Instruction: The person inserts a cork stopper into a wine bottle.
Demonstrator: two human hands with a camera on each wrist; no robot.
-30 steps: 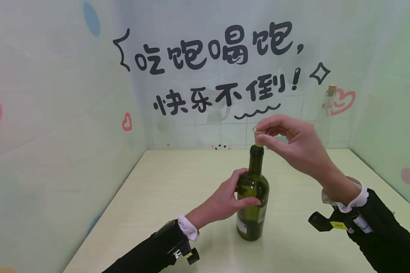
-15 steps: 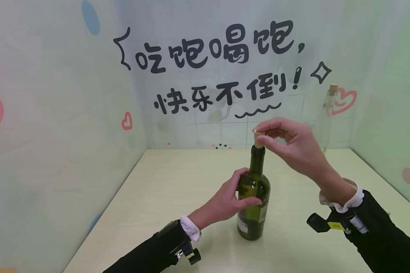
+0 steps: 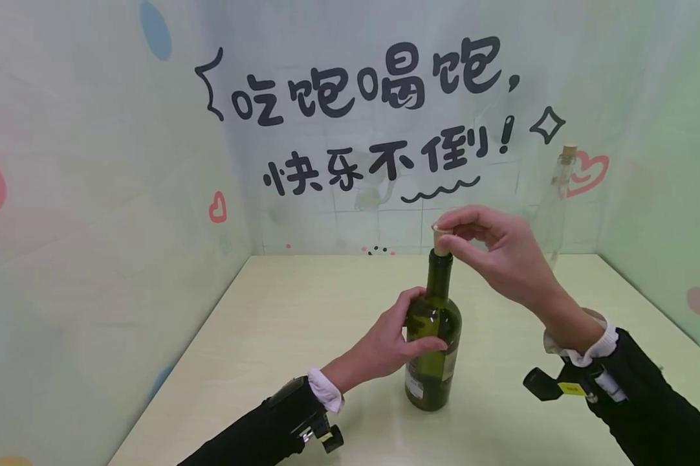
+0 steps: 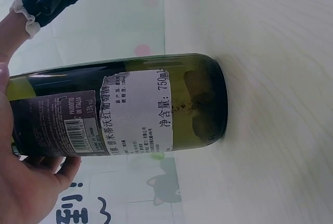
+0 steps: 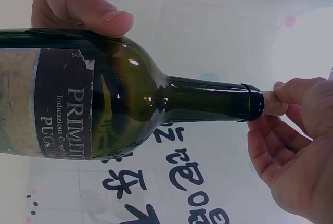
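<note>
A green glass wine bottle (image 3: pixel 434 382) stands upright on the pale table. My left hand (image 3: pixel 387 340) grips its body just below the shoulder, thumb across the front. Above the mouth, my right hand (image 3: pixel 495 249) pinches a cork (image 3: pixel 440 243) between thumb and fingers. In the right wrist view the cork (image 5: pixel 273 104) sits at the mouth of the bottle (image 5: pixel 208 99), its lower end seemingly inside the rim. The left wrist view shows a torn white label on the bottle (image 4: pixel 192 104) and dark shapes near its base, which I cannot identify.
The pale wooden table (image 3: pixel 303 298) is bounded by a left wall (image 3: pixel 94 226), a back wall with black writing (image 3: pixel 361 123), and a right wall (image 3: pixel 670 162). A corked clear bottle picture (image 3: pixel 567 168) appears on the back wall behind my right hand.
My right hand has moved slightly downward with the cork, which sticks up more visibly between the fingers at the bottle mouth. The left hand keeps its grip on the bottle.
</note>
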